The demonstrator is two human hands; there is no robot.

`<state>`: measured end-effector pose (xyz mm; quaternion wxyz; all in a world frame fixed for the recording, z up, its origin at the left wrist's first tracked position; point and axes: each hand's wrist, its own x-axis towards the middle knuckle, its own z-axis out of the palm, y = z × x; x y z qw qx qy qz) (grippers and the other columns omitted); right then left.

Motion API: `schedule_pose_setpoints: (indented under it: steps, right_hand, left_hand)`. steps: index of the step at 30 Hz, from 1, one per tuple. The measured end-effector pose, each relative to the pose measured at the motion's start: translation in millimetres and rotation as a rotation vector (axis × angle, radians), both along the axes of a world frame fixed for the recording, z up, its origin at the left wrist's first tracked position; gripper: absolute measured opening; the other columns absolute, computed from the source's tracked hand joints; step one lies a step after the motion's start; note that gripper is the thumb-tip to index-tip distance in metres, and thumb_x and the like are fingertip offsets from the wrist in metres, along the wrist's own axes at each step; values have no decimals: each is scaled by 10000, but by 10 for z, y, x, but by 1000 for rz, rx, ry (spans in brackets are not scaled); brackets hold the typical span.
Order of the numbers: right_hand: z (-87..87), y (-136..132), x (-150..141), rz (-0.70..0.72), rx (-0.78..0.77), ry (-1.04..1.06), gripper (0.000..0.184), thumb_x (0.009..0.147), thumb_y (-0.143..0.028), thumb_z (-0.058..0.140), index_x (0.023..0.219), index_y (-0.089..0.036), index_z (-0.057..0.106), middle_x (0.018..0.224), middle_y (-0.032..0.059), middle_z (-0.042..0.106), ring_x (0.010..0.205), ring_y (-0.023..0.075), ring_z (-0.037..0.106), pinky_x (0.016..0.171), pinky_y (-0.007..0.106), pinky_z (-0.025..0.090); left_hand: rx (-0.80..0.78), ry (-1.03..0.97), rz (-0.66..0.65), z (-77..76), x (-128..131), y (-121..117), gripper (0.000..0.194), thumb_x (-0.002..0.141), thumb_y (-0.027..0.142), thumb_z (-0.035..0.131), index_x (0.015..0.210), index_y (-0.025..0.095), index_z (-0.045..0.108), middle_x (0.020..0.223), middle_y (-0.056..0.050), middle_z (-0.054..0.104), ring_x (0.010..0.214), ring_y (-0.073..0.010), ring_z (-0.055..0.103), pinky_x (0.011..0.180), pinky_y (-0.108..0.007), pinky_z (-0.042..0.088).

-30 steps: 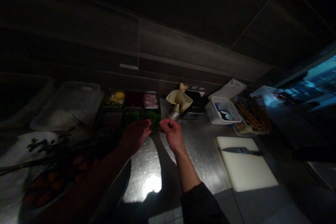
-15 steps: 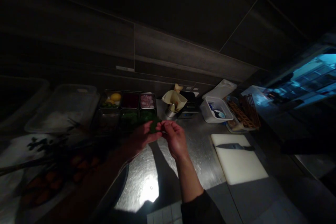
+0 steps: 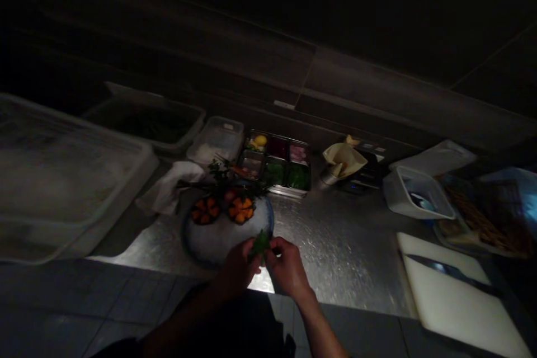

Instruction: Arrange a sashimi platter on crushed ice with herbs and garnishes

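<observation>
Lower centre of frame: both hands close together, fingertips nearly meeting. Left hand (image 3: 238, 267) pinches a green leaf (image 3: 259, 244); right hand (image 3: 290, 269) has thumb and fingers drawn together at the leaf's right edge, gripping it there. Exact finger contact partly lost in shadow.

Leaf: bright mid-green, the most vivid green in the frame. Outline jagged, lobed; tip points up, blade spread above the fingers and slightly tilted. Lower part hidden by the fingers. Surface detail too soft to read. Position: just beside the lower right rim of a round dish (image 3: 184, 235), as seen in frame.

Dish, left of centre: blue-grey rim, pale filling. Along its upper part, two dark-edged rounds bearing orange wedges, a left round (image 3: 205, 210) and a right round (image 3: 241, 210), side by side; dark leafy sprigs (image 3: 218, 172) at the upper edge.

Lower right: white cutting board (image 3: 461, 305), a knife (image 3: 451, 273) lying across it.

Farther, centre: sectioned metal tray (image 3: 289, 192); two near sections hold green leaves (image 3: 298, 177), darker than the held one.
</observation>
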<state>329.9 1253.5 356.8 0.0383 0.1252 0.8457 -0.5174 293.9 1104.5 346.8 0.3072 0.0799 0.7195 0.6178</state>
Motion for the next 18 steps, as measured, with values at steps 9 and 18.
schedule_pose_setpoints:
  steps: [9, 18]
  right_hand:
    - [-275, -983, -366, 172, 524, 184, 161, 909, -165, 501, 948, -187, 656, 923, 61, 703, 881, 192, 652, 772, 262, 440]
    - [-372, -1092, -290, 20, 657, 262, 195, 927, -231, 477, 1037, -150, 616, 994, 99, 664, 924, 203, 629, 781, 279, 452]
  left_hand:
    - [-697, 407, 202, -216, -158, -980, 265, 918, 316, 497, 1095, 153, 610, 874, -99, 709, 750, -237, 673, 656, -300, 436]
    - [-731, 550, 322, -377, -260, -878, 261, 920, 391, 516, 989, 165, 625, 945, -106, 706, 831, -273, 675, 659, -319, 413]
